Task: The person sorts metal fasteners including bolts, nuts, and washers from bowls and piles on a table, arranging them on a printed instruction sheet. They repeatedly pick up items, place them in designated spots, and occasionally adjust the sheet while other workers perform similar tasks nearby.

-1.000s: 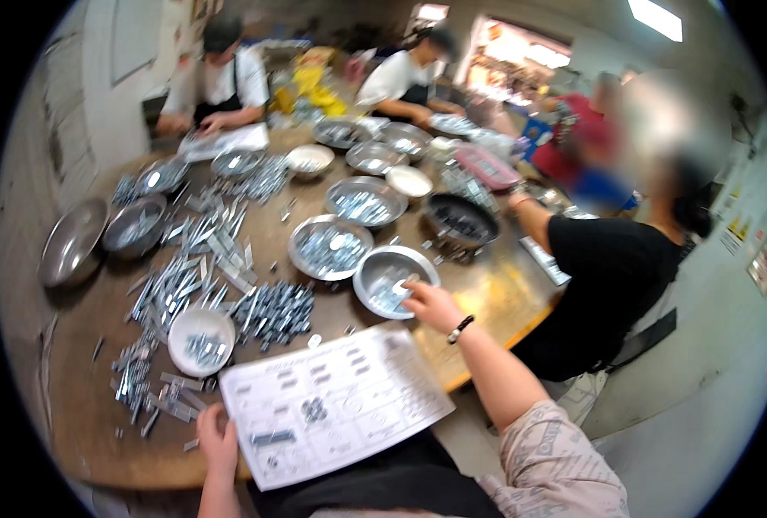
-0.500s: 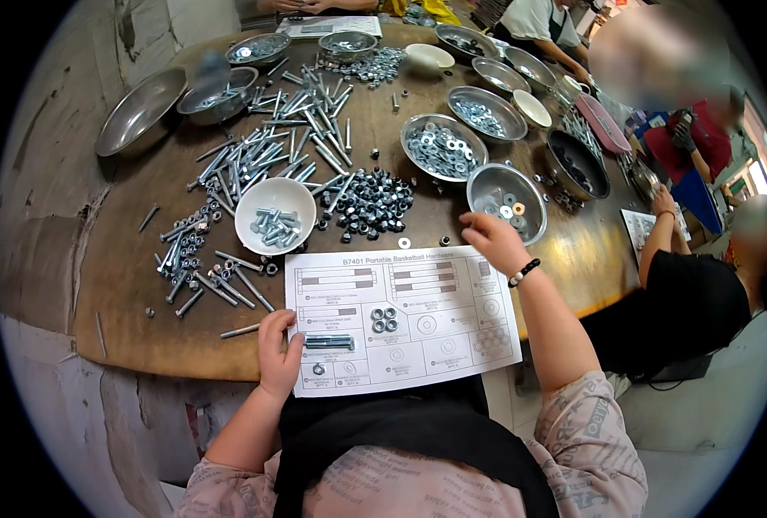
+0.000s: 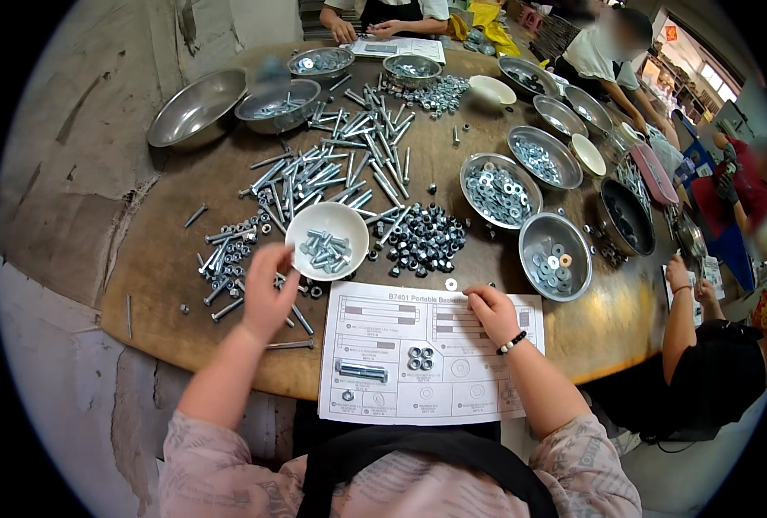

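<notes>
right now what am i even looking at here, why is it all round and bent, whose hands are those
This is one view from a fisheye camera worn on a person's head, looking down, so straight edges bend. The two bare hands are the wearer's own. The left hand is raised, open, over loose bolts beside a white bowl of bolts. The right hand rests fingertips on a printed parts sheet, where a long bolt and four nuts lie. Metal bowls of washers sit around the wooden table. Other people work nearby.
</notes>
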`<act>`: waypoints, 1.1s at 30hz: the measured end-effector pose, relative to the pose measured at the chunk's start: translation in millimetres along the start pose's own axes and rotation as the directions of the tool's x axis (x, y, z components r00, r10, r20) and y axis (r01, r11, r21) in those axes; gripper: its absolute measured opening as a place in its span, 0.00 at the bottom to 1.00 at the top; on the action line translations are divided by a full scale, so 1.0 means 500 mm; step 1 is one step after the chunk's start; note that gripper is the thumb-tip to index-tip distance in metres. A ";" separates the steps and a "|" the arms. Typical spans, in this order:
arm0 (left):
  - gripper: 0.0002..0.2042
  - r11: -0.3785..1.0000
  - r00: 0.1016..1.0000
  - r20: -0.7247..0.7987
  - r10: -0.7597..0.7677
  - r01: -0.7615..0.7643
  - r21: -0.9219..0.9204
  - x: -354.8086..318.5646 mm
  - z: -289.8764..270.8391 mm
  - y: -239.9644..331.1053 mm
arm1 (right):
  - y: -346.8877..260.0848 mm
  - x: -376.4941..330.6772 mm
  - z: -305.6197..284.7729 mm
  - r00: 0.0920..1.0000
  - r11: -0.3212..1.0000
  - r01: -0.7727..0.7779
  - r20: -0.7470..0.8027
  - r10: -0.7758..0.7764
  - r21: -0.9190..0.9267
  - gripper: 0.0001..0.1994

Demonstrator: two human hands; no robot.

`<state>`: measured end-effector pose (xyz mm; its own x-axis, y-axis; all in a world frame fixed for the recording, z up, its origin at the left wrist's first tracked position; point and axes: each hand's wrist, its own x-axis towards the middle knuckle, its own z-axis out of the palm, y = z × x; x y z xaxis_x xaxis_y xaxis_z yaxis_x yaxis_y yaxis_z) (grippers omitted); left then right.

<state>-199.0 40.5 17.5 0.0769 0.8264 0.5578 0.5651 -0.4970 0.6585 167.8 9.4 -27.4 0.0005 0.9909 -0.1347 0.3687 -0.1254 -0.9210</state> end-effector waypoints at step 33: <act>0.16 0.627 0.777 0.330 -0.536 0.105 0.772 0.340 0.166 -0.223 | 0.012 -0.002 0.007 0.979 0.980 0.184 -0.069 -0.190 -0.082 0.07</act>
<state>-180.9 258.4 -3.2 0.0280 0.9959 -0.0861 0.9965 -0.0210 0.0813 166.8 7.6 -34.0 -0.0058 0.9977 0.0678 0.4372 0.0635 -0.8971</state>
